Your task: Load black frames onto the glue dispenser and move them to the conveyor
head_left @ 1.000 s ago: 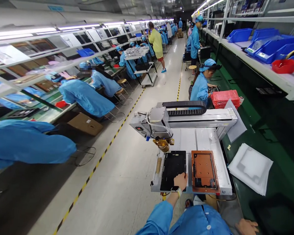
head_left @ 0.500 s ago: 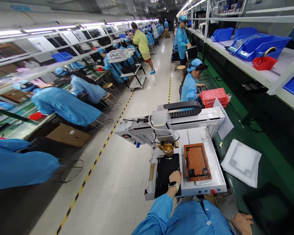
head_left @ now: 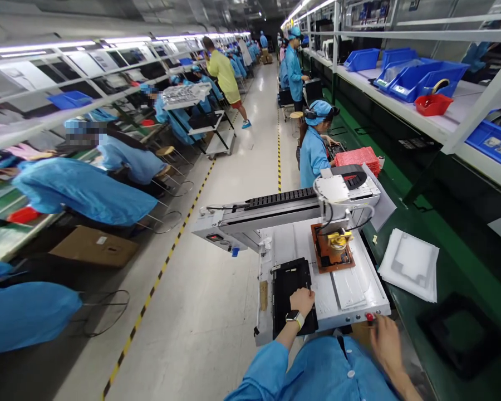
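I sit at a small white gantry machine [head_left: 359, 298]. My left hand [head_left: 303, 301], with a watch on its wrist, lies with curled fingers on a black panel [head_left: 288, 281] in the machine's left fixture. My right hand [head_left: 386, 340] reaches to the machine's front edge, fingertips at a red button [head_left: 369, 317]. On the right track, an orange-brown fixture plate [head_left: 328, 257] sits further back, under the brass-tipped tool head [head_left: 337, 238] on the crossbeam.
White foam sheets [head_left: 409, 262] and a dark tray [head_left: 459, 334] lie on the green bench to my right. A co-worker in blue [head_left: 313, 153] sits just ahead beside red trays [head_left: 354, 159]. Seated workers line the left; the aisle [head_left: 217, 267] has a yellow-black floor line.
The tool head travelled from above the black panel to the right, over the orange plate, which slid back. My right hand rose from my lap to the red button. My left hand stayed.
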Available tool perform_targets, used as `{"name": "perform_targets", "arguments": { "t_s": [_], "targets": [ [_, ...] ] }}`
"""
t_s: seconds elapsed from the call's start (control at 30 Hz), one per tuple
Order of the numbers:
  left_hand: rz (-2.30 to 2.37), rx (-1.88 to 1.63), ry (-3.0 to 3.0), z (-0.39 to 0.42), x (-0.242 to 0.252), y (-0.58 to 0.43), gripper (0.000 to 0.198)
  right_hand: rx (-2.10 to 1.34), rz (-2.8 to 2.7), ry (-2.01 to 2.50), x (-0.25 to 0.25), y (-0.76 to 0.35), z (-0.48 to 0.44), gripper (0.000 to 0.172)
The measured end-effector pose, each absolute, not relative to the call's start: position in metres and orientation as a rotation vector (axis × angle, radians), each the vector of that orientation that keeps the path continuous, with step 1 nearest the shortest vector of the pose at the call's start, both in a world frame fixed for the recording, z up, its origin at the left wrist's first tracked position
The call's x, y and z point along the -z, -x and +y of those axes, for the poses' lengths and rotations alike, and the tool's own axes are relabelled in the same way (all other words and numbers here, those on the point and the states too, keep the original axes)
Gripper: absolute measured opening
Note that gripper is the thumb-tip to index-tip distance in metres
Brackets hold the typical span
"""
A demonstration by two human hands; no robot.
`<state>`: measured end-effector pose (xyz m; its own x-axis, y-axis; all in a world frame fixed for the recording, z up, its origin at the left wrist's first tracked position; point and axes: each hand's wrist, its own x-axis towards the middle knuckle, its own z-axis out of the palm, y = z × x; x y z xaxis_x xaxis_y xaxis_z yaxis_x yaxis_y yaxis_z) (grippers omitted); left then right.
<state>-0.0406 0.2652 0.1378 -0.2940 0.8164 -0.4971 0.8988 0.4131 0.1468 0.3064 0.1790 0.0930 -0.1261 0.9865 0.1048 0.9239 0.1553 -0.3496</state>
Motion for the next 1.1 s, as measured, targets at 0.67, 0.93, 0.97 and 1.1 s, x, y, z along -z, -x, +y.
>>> {"name": "perform_targets", "arguments": {
  "t_s": [0.67,0.93,0.97,1.1],
  "targets": [
    [2.121,-0.957,-0.892,0.151,-0.198,0.243,0.063,-0.771,-3.011,1.221,-0.081,-0.023,0.163,0.055],
    [2.041,-1.009,-0.848,0.15,-0.193,0.243,0.064,-0.898,-2.929,1.476,-0.11,-0.022,0.17,0.029],
    [2.039,-1.013,-0.855,0.151,-0.192,0.242,0.064,-0.899,-2.945,1.467,-0.113,-0.024,0.171,0.028],
    [2.034,-1.006,-0.871,0.155,-0.188,0.237,0.065,-0.985,-2.995,1.399,-0.128,-0.033,0.18,0.034]
  ]
}}
